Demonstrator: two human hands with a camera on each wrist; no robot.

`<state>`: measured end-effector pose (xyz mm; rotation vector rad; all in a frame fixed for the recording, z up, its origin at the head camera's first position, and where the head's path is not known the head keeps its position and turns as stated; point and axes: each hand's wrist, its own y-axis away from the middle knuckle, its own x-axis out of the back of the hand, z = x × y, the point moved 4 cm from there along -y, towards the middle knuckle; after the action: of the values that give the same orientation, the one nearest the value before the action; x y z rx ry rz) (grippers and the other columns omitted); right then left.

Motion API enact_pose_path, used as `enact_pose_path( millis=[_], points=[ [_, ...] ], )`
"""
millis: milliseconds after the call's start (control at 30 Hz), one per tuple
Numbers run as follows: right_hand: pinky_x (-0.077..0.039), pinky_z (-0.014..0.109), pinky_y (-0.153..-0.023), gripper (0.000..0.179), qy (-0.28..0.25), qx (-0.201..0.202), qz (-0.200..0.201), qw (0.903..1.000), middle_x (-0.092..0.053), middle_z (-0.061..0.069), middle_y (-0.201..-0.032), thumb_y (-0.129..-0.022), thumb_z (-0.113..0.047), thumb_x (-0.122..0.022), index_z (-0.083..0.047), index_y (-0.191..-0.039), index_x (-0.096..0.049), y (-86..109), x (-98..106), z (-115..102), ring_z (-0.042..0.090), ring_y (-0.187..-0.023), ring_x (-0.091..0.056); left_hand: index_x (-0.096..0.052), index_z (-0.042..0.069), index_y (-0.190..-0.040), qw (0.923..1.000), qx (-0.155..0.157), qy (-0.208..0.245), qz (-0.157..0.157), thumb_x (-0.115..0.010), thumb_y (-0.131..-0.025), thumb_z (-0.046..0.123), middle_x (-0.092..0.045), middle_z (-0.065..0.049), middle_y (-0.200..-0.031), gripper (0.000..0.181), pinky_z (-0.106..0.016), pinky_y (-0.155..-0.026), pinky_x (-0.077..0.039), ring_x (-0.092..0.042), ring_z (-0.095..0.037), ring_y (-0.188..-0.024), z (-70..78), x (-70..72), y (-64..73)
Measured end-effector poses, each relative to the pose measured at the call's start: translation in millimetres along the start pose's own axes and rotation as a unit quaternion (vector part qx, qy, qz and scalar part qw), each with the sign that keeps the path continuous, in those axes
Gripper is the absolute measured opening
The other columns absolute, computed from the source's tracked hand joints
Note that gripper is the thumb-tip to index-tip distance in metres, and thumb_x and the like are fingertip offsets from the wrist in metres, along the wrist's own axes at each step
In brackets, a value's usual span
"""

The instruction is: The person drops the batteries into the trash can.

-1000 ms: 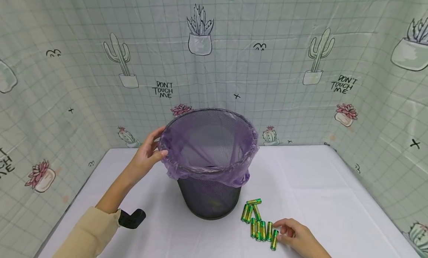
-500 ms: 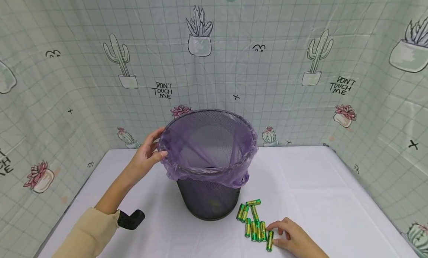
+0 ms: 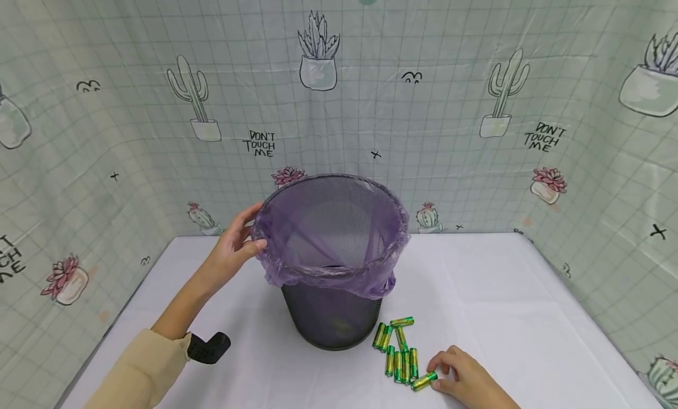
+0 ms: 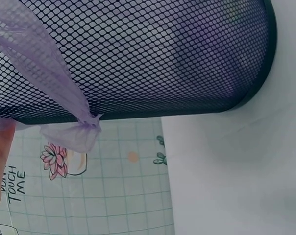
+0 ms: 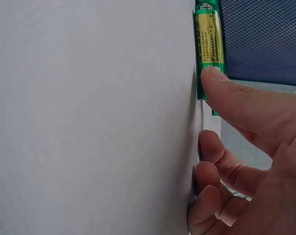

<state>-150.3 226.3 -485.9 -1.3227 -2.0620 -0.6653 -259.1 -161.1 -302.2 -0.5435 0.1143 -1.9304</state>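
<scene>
My left hand (image 3: 233, 241) grips the purple-lined black mesh bin (image 3: 331, 323) by its rim. My right hand (image 3: 462, 375) has its thumb on a slanted green-and-gold battery (image 3: 424, 381), beside other batteries (image 3: 398, 366) on the white cloth (image 3: 492, 315); whether I'm pinching it, I can't tell.

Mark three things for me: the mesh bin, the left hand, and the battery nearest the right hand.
Mesh bin (image 3: 332, 321): head view, lower outer wall.
Left hand (image 3: 233, 242): head view, middle of the hand.
Battery (image 3: 424, 381): head view, middle of its casing.
</scene>
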Motion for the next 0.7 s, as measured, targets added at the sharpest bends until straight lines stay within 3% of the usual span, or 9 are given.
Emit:
enact_pose_path(
  millis=[333, 467, 700],
  points=[
    [-0.033, 0.021, -0.057, 0.020, -0.009, -0.026, -0.002, 0.9996, -0.043, 0.001, -0.081, -0.080, -0.024, -0.069, -0.009, -0.092, -0.061, 1.3, -0.3, 2.6, 0.001, -0.066, -0.034, -0.013, 0.003, -0.147, 1.0000, 0.004, -0.004, -0.002, -0.045, -0.091, 0.010, -0.015, -0.020, -0.151, 0.065, -0.011, -0.088, -0.041, -0.028, -0.040, -0.131, -0.3, 0.5, -0.5],
    [-0.034, 0.020, -0.058, 0.018, -0.003, -0.012, -0.002, 0.9999, -0.043, -0.001, -0.080, -0.080, -0.022, -0.068, -0.008, -0.090, -0.061, 3.8, 1.2, 2.9, -0.001, -0.067, -0.034, -0.014, 0.004, -0.147, 1.0000, 0.004, -0.007, 0.000, -0.046, -0.090, 0.011, -0.016, -0.019, -0.151, 0.066, -0.011, -0.088, -0.041, -0.029, -0.039, -0.130, -2.4, -0.1, -0.9],
    [-0.038, 0.019, -0.059, 0.021, -0.046, -0.016, -0.011, 0.9988, -0.046, -0.004, -0.081, -0.085, -0.024, -0.064, -0.006, -0.095, -0.061, 9.9, 7.7, 4.8, -0.004, -0.068, -0.038, -0.014, 0.004, -0.147, 1.0000, -0.002, -0.008, 0.000, -0.045, -0.089, 0.010, -0.016, -0.020, -0.150, 0.066, -0.011, -0.087, -0.041, -0.030, -0.039, -0.130, -3.8, 0.4, -2.7]
  ],
)
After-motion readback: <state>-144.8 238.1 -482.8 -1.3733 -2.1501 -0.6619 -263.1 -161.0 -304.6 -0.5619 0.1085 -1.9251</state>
